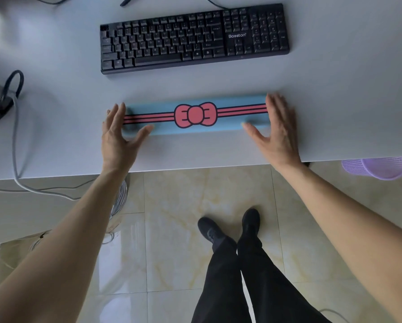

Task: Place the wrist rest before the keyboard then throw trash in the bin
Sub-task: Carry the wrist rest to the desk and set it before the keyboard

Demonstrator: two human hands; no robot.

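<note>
Two open hands bracket the rest (195, 117): left hand (118, 136), then right hand (276, 134), each grip spread, clasping nothing. It lies on the counter (55, 54), apart from the keyboard (193, 38). An uneven push could skew it.

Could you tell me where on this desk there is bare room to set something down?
The widest free patch is the desk right of the keyboard. A bare strip runs between the keyboard and the wrist rest, and another between the rest and the desk's near edge. The left edge is crowded by grey cables and a plug. Both hands, left hand and right hand, flank the rest.
</note>
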